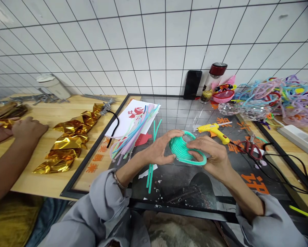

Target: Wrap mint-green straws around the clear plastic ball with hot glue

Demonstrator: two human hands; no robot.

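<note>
A coil of teal pipe cleaners [182,149] sits between both my hands above a black-framed glass board [169,113]. My left hand [160,151] curls its fingers round the coil's left side, thumb over the top. My right hand [212,154] pinches the coil's right edge with fingers closed on it. Loose teal pipe cleaners [150,171] lie on the glass just below my left wrist. A yellow glue gun [214,131] rests on the board just behind my right hand.
A bundle of pastel pipe cleaners [133,135] lies on white paper at the left. Red scissors [250,147], black cables, a phone [192,84], a jar [213,82] and a heap of coloured pipe cleaners [284,94] stand at the right. Another person's hands [20,130] handle gold foil [71,137] at the left.
</note>
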